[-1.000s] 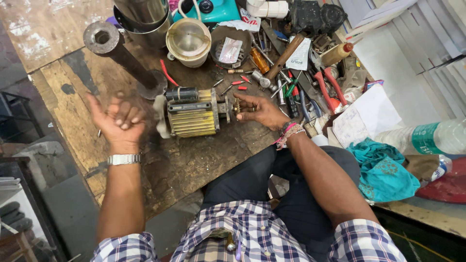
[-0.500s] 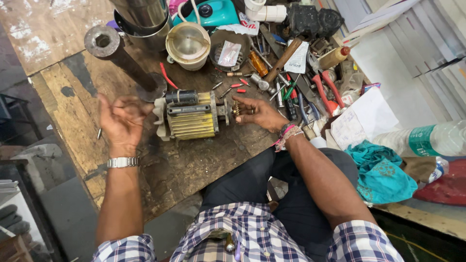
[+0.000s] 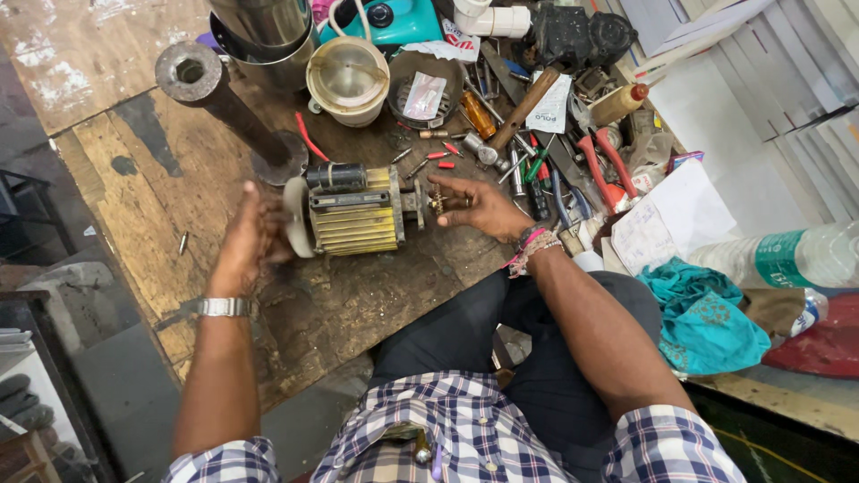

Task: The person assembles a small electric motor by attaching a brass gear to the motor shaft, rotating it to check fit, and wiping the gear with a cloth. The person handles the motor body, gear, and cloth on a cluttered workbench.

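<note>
The left hand (image 3: 246,237) is seen with fingers spread and loosely curved, laid against the pale round end cap (image 3: 295,217) of a small electric motor (image 3: 356,213); nothing is gripped in it, and whether the palm bears on the cap or only the fingertips touch cannot be told. A metal wristwatch (image 3: 224,307) is worn behind it.

The right hand (image 3: 483,206) is held at the opposite end of the motor, fingers extended and narrowly parted, with the fingertips at a small brass-coloured fitting (image 3: 438,201) on the shaft end. Whether the fitting is pinched or merely touched cannot be determined. Thread bands (image 3: 534,248) are worn at that wrist.

The motor lies on its side on the wooden worktop (image 3: 134,179) between the two hands, its yellow ribbed housing uppermost and a dark cylinder (image 3: 335,175) mounted along the far side.

As to progress, the motor is judged to be mid-service: the housing appears closed, while loose screws and red-tipped pieces (image 3: 443,154) lie scattered just beyond the right hand, which suggests that fastening is not finished. One further screw (image 3: 182,242) lies apart, outward of the left hand.

Beyond the right hand, a heap of hand tools is noted, including red-handled pliers (image 3: 601,156) and a wooden-handled hammer (image 3: 523,109). Beyond the left hand stands a dark steel pipe on a flange (image 3: 224,103). Outward of the right forearm lie a teal cloth (image 3: 702,313) and a plastic bottle (image 3: 787,258).
</note>
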### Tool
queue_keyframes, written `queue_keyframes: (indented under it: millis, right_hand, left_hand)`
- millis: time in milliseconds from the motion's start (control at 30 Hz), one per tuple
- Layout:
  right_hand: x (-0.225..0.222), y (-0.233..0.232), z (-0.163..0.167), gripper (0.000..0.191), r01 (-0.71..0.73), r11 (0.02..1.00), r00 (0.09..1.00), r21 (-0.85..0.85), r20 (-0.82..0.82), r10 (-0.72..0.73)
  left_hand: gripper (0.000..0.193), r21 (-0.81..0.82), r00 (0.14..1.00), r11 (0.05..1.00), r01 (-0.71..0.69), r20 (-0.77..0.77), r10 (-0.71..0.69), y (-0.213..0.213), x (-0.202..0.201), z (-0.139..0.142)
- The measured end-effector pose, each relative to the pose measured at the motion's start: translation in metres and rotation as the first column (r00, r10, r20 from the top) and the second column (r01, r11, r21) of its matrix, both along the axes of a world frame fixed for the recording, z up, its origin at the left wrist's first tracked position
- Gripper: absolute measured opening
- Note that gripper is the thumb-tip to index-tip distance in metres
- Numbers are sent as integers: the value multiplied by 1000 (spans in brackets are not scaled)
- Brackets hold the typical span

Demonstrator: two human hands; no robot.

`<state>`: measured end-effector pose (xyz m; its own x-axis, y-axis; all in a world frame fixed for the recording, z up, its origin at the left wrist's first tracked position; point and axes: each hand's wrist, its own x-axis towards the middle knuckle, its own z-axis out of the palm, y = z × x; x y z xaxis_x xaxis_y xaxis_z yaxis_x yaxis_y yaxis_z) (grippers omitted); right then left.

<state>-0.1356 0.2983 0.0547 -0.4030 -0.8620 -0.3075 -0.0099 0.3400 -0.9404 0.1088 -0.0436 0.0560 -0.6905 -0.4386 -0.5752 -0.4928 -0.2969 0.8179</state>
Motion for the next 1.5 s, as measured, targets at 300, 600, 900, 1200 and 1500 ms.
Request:
queue_keyframes:
  millis: [300, 600, 900, 1200, 1500]
  right_hand:
    - [4, -2, 11, 83, -7, 1000, 997, -3, -75, 6]
    - [4, -1, 8, 83, -5, 1000, 999, -9, -47, 5]
    - [6, -1, 1, 82, 8, 997, 1000, -82, 18, -6]
    - [10, -1, 6, 80, 74, 997, 997, -37, -20, -74]
    - [7, -14, -11, 90, 139, 954, 927, 264, 304, -220]
  left_hand:
    - [93, -152, 868, 986, 73, -476, -138, -8, 6, -12]
    - [100, 444, 733, 809, 386, -680, 24, -3, 18, 7]
    - [100, -3, 995, 1000, 3, -100, -3, 8, 5, -24]
    - [66, -87, 881, 986, -143, -464, 87, 7, 2, 21]
    - [44, -243, 870, 949, -202, -490, 60, 56, -30, -2]
